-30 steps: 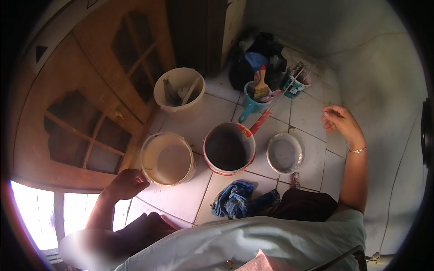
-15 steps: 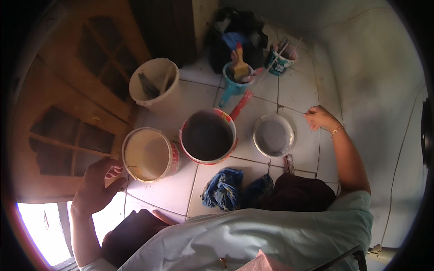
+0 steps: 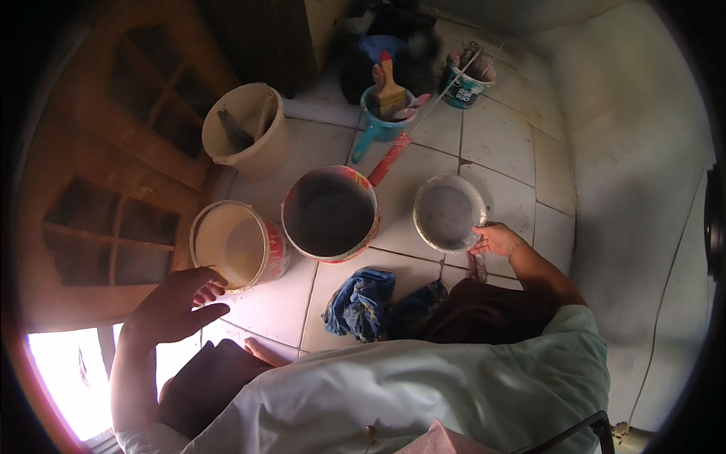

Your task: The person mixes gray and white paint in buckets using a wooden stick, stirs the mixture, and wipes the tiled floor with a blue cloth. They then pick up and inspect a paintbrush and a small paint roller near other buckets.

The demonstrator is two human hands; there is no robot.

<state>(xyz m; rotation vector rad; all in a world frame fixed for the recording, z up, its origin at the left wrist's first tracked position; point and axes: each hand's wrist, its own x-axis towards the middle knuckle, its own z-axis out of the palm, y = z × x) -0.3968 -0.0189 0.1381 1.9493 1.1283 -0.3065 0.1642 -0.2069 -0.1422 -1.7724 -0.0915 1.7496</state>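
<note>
My left hand [image 3: 189, 299], fingers loosely curled and apart, hovers at the near edge of a cream bucket [image 3: 234, 253] holding pale liquid; I cannot tell whether it touches. At right, my right hand [image 3: 495, 238] grips the near right edge of a small round pot [image 3: 446, 213] with grey contents, by its stained handle [image 3: 476, 268]. Between them stands a larger red-marked bucket [image 3: 329, 213] with dark grey inside. A crumpled blue cloth [image 3: 355, 303] lies on the tiles in front of me.
Behind are a pale bucket [image 3: 246, 147] with tools, a teal dipper [image 3: 367, 140] with brushes, a small tub [image 3: 463, 94], a red roller [image 3: 389, 159] and a dark bundle [image 3: 355, 76]. A wooden door [image 3: 98, 253] bounds the left, a wall [image 3: 620, 227] the right.
My right hand has come down and left onto the small pot's edge. My left hand has risen toward the left bucket. The view has shifted, moving the containers up and left in the picture.
</note>
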